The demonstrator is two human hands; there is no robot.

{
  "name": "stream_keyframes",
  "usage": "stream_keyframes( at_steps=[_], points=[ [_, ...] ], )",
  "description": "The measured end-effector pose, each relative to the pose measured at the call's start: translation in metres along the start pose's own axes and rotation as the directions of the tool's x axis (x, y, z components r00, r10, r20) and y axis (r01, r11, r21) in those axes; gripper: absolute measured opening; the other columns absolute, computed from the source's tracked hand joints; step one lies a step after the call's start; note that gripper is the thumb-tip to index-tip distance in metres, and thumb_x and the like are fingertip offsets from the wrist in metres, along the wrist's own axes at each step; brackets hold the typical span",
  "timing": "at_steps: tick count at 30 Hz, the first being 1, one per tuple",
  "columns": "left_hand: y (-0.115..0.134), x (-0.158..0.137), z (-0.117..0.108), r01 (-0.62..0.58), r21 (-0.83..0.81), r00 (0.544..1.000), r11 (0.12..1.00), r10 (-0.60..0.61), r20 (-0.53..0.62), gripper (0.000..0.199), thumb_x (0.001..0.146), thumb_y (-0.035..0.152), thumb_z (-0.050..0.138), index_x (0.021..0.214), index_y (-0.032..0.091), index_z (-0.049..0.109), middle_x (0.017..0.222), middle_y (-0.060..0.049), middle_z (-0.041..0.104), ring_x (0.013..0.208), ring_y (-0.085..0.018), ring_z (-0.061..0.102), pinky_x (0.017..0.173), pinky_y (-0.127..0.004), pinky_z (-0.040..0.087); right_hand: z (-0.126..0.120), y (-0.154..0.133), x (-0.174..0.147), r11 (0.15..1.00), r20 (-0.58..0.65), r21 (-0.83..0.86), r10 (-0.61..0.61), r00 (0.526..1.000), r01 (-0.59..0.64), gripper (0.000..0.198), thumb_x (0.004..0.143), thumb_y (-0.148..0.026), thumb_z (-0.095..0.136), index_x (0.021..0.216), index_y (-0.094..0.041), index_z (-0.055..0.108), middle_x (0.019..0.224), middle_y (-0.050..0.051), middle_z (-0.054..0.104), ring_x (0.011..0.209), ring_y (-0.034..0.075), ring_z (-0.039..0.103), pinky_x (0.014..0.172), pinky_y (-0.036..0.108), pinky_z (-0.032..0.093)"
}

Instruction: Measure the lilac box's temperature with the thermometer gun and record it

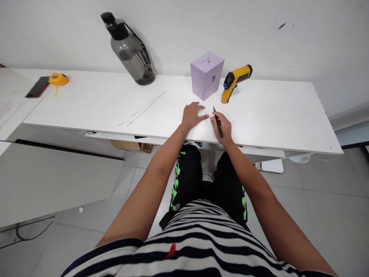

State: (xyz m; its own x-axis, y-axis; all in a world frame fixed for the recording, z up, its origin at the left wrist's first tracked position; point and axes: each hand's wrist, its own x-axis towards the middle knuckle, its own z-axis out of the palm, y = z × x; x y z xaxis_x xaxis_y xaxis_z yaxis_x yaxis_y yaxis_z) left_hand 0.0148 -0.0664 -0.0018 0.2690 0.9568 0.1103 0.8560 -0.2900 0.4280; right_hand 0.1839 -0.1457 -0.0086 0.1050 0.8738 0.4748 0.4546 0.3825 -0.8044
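My left hand (193,114) lies on the white tabletop (161,115), its fingers spread and the thumb pointing toward my right hand. It holds nothing that I can see. In my right hand (224,126) is a slim black pen (218,126), gripped between thumb and fingers, one end pointing away from me. The pale surface between the hands is too bright to make out detail. Just beyond my left fingertips stands a lilac box (205,79). To its right a yellow and black infrared thermometer (234,81) rests on its grip.
A grey water bottle (132,55) stands against the wall. Far left, a yellow tape measure (59,79) sits beside a dark flat object (38,87). Dark streaks (147,107) mark the tabletop. Below the front edge, a cardboard box (127,145) shows.
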Motion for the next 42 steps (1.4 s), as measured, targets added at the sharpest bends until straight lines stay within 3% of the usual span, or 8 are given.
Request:
stream_keyframes(
  at_steps=[3, 6, 11, 23, 27, 34, 38, 42],
  points=[
    [0.000, 0.000, 0.001, -0.007, 0.009, 1.000, 1.000, 0.007, -0.014, 0.049, 0.092, 0.060, 0.063, 0.132, 0.033, 0.066, 0.159, -0.005, 0.051, 0.153, -0.027, 0.041, 0.130, -0.050, 0.023, 0.004, 0.005, -0.001, 0.992, 0.048, -0.055, -0.108, 0.993, 0.111, 0.050, 0.107, -0.046, 0.030, 0.143, -0.023, 0.057, 0.140, 0.012, 0.067, 0.108, 0.022, 0.072, 0.102, 0.044, 0.058],
    [0.000, 0.000, 0.000, -0.010, 0.017, 1.000, 1.000, 0.010, -0.027, 0.046, 0.093, 0.058, 0.063, 0.131, 0.032, 0.067, 0.158, -0.006, 0.053, 0.152, -0.026, 0.041, 0.129, -0.048, 0.025, 0.007, 0.009, -0.003, 0.984, 0.006, -0.091, -0.157, 0.988, 0.156, 0.052, 0.108, -0.042, 0.023, 0.149, -0.023, 0.050, 0.147, 0.014, 0.061, 0.114, 0.023, 0.071, 0.103, 0.046, 0.058],
    [0.000, 0.000, 0.000, 0.000, 0.002, 1.000, 1.000, 0.000, -0.011, 0.050, 0.090, 0.062, 0.065, 0.131, 0.033, 0.067, 0.159, -0.005, 0.052, 0.153, -0.028, 0.041, 0.129, -0.049, 0.024, 0.009, 0.009, -0.005, 0.966, -0.062, -0.179, -0.200, 0.978, 0.186, 0.047, 0.108, -0.043, 0.031, 0.144, -0.022, 0.054, 0.142, 0.016, 0.062, 0.137, 0.028, 0.058, 0.106, 0.045, 0.059],
    [-0.001, 0.002, -0.001, 0.004, -0.009, 1.000, 1.000, -0.004, -0.001, 0.050, 0.092, 0.061, 0.060, 0.132, 0.032, 0.067, 0.159, -0.005, 0.051, 0.154, -0.027, 0.039, 0.130, -0.048, 0.022, 0.011, 0.012, -0.006, 0.867, 0.023, -0.321, -0.394, 0.919, 0.380, 0.039, 0.104, -0.021, 0.033, 0.124, -0.019, 0.066, 0.121, 0.015, 0.072, 0.117, 0.024, 0.070, 0.103, 0.043, 0.059],
    [-0.003, 0.002, 0.002, -0.002, -0.015, 1.000, 1.000, 0.002, -0.013, 0.051, 0.090, 0.062, 0.063, 0.132, 0.033, 0.067, 0.159, -0.004, 0.051, 0.154, -0.027, 0.039, 0.130, -0.048, 0.022, 0.010, 0.012, -0.003, 0.908, 0.026, -0.266, -0.330, 0.944, 0.325, 0.036, 0.103, -0.022, 0.035, 0.122, -0.021, 0.066, 0.113, 0.013, 0.074, 0.113, 0.024, 0.070, 0.098, 0.043, 0.060],
    [-0.003, 0.002, 0.003, 0.007, 0.024, 0.999, 1.000, -0.006, -0.034, 0.048, 0.089, 0.062, 0.066, 0.128, 0.034, 0.069, 0.156, -0.003, 0.054, 0.150, -0.026, 0.044, 0.129, -0.046, 0.026, 0.011, 0.004, -0.008, 0.977, -0.131, -0.125, -0.191, 0.973, 0.175, 0.037, 0.101, -0.037, 0.042, 0.132, -0.021, 0.055, 0.116, 0.014, 0.074, 0.097, 0.022, 0.073, 0.087, 0.039, 0.060],
    [-0.004, 0.003, 0.000, 0.011, 0.033, 0.998, 0.999, -0.010, -0.054, 0.048, 0.086, 0.062, 0.070, 0.127, 0.035, 0.070, 0.154, -0.002, 0.056, 0.148, -0.026, 0.047, 0.128, -0.045, 0.029, 0.008, -0.003, -0.007, 0.996, -0.188, -0.081, 0.019, 0.982, -0.035, 0.034, 0.094, -0.053, 0.052, 0.108, -0.023, 0.060, 0.077, 0.003, 0.069, 0.071, 0.019, 0.065, 0.073, 0.034, 0.056],
    [-0.005, 0.005, -0.002, 0.030, 0.040, 0.999, 0.999, -0.029, -0.037, 0.048, 0.086, 0.062, 0.070, 0.126, 0.035, 0.071, 0.154, -0.003, 0.057, 0.147, -0.026, 0.048, 0.127, -0.043, 0.031, 0.001, -0.011, -0.004, 0.983, -0.082, 0.013, 0.183, 0.980, -0.182, 0.037, 0.089, -0.062, 0.056, 0.083, -0.025, 0.056, 0.057, -0.005, 0.048, 0.055, 0.014, 0.048, 0.062, 0.029, 0.043]
  ],
)
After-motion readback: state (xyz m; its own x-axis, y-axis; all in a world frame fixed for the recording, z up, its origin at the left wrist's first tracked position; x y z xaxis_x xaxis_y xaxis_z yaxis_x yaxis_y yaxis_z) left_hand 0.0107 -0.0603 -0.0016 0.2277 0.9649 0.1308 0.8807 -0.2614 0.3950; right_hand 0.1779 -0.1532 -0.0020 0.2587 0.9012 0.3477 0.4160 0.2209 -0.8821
